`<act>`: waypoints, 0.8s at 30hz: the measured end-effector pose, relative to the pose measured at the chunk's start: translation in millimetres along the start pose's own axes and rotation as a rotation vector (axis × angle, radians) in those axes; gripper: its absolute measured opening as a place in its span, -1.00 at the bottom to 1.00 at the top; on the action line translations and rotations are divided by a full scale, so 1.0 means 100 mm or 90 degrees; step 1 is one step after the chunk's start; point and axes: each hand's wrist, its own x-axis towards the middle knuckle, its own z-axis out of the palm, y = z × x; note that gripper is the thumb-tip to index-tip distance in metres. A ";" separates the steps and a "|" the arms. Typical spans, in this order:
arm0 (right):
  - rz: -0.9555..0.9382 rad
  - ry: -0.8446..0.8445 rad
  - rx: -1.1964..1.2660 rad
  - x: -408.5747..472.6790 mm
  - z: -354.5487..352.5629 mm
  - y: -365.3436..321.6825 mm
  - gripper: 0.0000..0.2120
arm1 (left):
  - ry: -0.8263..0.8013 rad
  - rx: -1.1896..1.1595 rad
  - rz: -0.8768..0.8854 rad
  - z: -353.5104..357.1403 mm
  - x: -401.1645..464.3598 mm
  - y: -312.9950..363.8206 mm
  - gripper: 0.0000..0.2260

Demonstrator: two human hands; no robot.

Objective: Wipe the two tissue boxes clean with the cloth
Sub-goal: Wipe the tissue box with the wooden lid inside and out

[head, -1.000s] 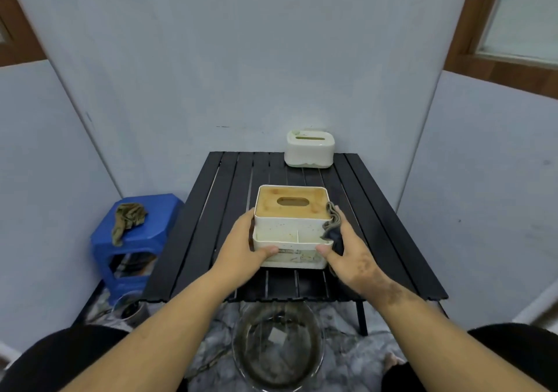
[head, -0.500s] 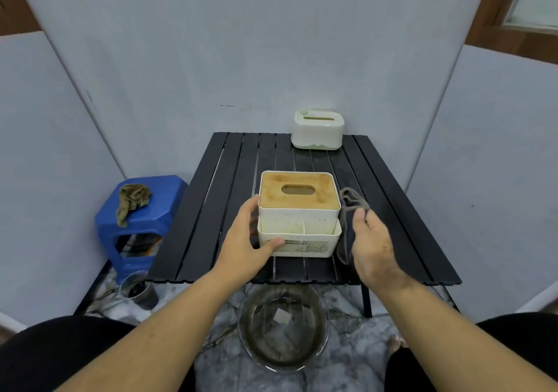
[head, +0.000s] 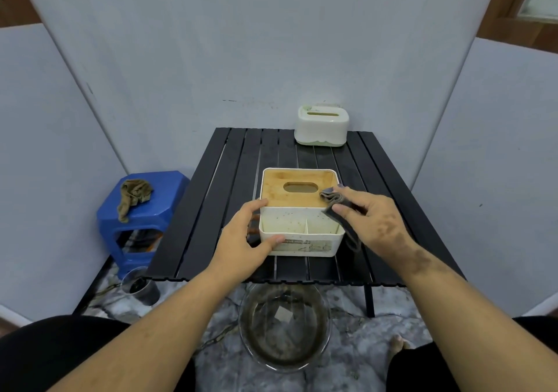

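A white tissue box with a bamboo lid (head: 297,210) stands near the front of the black slatted table (head: 229,180); its open front compartments look speckled with dirt. My left hand (head: 244,237) grips the box's left front corner, thumb on the front wall. My right hand (head: 371,219) pinches a grey cloth (head: 335,203) at the lid's right front corner, with the cloth's tail hanging down the box's right side. A second tissue box, white and pale green (head: 321,126), sits at the table's far edge.
A blue plastic stool (head: 145,210) with a brown rag (head: 133,195) on top stands left of the table. A glass bowl of murky water (head: 283,328) sits on the floor under the table's front edge. A small metal cup (head: 142,286) is beside the stool.
My right hand let go of the box's right side, pulled back with the cloth, then brought it up onto the lid's right front corner. My left hand stayed on the box.
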 end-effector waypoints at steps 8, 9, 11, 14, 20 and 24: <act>-0.070 -0.175 -0.497 0.18 0.28 -0.29 -0.60 | 0.021 -0.022 0.024 0.05 0.01 -0.04 -0.42; -0.097 -0.200 -0.516 0.15 0.38 -0.33 -0.57 | 0.024 -0.024 0.031 0.05 0.01 -0.04 -0.41; -0.129 -0.222 -0.513 0.15 0.57 -0.39 -0.56 | 0.027 -0.026 0.047 0.05 0.02 -0.04 -0.41; -0.135 -0.240 -0.516 0.21 0.61 -0.48 -0.55 | 0.023 -0.027 0.055 0.03 0.02 -0.04 -0.42; -0.022 -0.215 -0.428 0.27 0.01 -0.27 -0.56 | 0.002 -0.040 0.024 -0.01 0.00 0.00 -0.44; -0.059 -0.244 -0.418 0.30 0.26 -0.33 -0.54 | 0.011 -0.065 0.021 0.01 0.00 -0.03 -0.44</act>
